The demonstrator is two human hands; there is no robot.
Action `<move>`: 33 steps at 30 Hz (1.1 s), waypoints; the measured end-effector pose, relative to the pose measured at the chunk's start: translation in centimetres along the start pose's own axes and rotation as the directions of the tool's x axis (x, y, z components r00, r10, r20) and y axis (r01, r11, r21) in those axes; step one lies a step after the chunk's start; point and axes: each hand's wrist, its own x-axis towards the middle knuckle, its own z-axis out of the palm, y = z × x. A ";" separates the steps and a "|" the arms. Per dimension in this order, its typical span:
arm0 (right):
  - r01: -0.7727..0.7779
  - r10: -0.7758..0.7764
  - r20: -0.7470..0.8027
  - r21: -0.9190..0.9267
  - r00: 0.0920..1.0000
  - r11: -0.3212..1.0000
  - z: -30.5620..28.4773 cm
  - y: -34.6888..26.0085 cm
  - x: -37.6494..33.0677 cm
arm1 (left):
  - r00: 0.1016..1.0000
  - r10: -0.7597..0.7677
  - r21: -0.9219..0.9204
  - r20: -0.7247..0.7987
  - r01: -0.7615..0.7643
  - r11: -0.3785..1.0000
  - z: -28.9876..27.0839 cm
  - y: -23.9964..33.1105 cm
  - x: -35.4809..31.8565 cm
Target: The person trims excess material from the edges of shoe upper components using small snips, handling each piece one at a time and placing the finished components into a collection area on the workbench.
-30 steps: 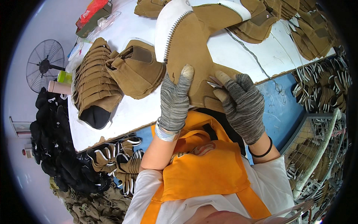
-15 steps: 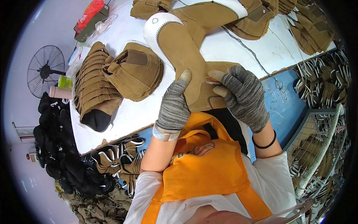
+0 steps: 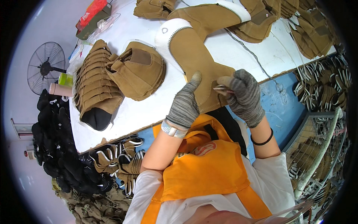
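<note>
A brown suede boot upper (image 3: 194, 48) with a white zigzag-stitched toe piece is held above the near edge of the table. My left hand (image 3: 183, 106), in a grey striped knit glove, grips its left side with the thumb on top. My right hand (image 3: 244, 99), gloved alike with bare fingertips, is closed on a small slim metal tool (image 3: 220, 88). The tool's tip lies at the stitched seam of the upper; its exact kind is too small to make out. Another brown upper (image 3: 210, 18) with a white toe lies just beyond.
On the white table (image 3: 138, 115) at left lie a row of nested brown uppers (image 3: 97, 80) and a brown upper (image 3: 140, 74). More brown uppers (image 3: 313, 31) are piled at far right. A wire cart (image 3: 317, 145) stands at right, a fan (image 3: 45, 68) at left, black uppers (image 3: 63, 149) below it.
The boot upper has shifted right and slightly nearer, along with my left hand. My right hand has turned and moved slightly, and the metal tool shows more plainly between its fingers.
</note>
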 end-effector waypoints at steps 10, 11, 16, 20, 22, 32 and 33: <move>-0.001 0.041 0.233 -0.170 0.972 0.985 -1.7 0.1 1.3 | 0.988 0.131 0.105 0.083 -0.139 0.985 0.8 -0.4 0.3; 0.011 0.049 0.282 -0.208 0.958 0.978 -1.6 0.3 1.3 | 0.986 0.146 0.138 0.080 -0.155 0.978 0.9 -0.4 0.2; 0.159 -0.032 0.386 -0.300 0.922 0.940 -1.8 -0.1 2.3 | 0.984 0.180 0.237 0.010 -0.177 0.955 -0.3 -0.4 1.1; 0.155 -0.017 0.394 -0.321 0.919 0.934 -1.2 -0.4 2.2 | 0.958 0.285 0.262 0.024 -0.281 0.923 -0.1 -0.5 0.9; -0.077 0.115 0.405 -0.109 0.907 0.991 -0.8 -0.6 1.6 | 0.948 0.318 0.312 0.024 -0.310 0.898 -0.3 -0.3 0.8; -0.484 0.438 0.205 0.364 0.875 0.796 1.0 -0.3 -2.8 | 0.954 0.300 0.338 -0.014 -0.278 0.899 0.0 -0.2 0.1; -0.313 0.290 0.161 0.148 0.943 0.938 0.3 -0.2 -2.1 | 0.962 0.274 0.318 0.003 -0.261 0.911 0.1 -0.2 0.0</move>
